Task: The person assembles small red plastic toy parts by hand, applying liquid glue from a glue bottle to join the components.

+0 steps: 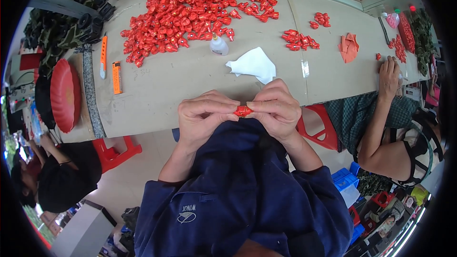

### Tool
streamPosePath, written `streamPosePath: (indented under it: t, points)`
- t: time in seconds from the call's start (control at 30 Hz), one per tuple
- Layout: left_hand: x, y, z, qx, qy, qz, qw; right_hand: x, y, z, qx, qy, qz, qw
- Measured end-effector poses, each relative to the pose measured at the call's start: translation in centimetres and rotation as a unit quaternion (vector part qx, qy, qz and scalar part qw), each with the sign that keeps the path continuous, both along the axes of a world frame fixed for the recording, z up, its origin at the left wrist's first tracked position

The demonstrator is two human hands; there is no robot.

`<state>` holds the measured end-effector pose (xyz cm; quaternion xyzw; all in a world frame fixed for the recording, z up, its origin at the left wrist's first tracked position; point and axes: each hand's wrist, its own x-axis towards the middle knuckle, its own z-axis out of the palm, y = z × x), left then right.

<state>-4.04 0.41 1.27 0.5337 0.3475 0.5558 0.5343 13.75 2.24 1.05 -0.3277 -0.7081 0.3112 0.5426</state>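
Right now the person is holding one small red plastic piece (243,111) up close to the body, just past the near edge of the table (157,90). The left hand (202,116) is pinching it from one side and the right hand (276,109) is pinching it from the other, so both hands are closed tight on the same little piece, with the fingertips meeting around it. It looks as if the piece is being held this close so the person can see it well and press on it with both thumbs. A big pile of red pieces (195,12) is lying far up the table, where an arm can reach it, and a smaller bunch of red pieces (299,40) is lying apart to the right, maybe so the two lots are not getting mixed. A small white bottle (218,46) is standing just below the big pile, and a crumpled white sheet (253,64) is lying near it. An orange knife (103,54) and a little orange box (117,77) are lying side by side on the left; the box is flat and long, and its print is too small to tell. A round red cushion (65,94) is sitting at the table's left end. On the right, another person's hand (389,77) is resting on the table near more red bits.
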Motion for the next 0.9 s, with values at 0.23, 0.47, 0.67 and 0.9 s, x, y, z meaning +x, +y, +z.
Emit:
streamPosePath:
  t: [0.23, 0.47, 0.67, 0.9]
  points:
    - [-0.3, -0.4, 0.4, -0.071, -0.009, 0.038, 0.997, 0.3, 1.3, 0.6, -0.065, -0.052, -0.011, 0.996]
    - [-0.7, -0.3, 0.5, -0.033, 0.074, 0.097, 0.992, 0.2, 3.7, -1.1, 0.002, -0.296, -0.162, 0.941]
    - [-0.6, 0.0, 0.5, -0.003, 0.122, 0.114, 0.986, 1.0, 2.3, 1.6, -0.285, 0.011, -0.063, 0.956]
    - [-0.1, -0.1, 0.3, -0.04, 0.126, 0.131, 0.983, -1.0, 1.7, 2.8, -0.054, -0.213, 0.034, 0.975]
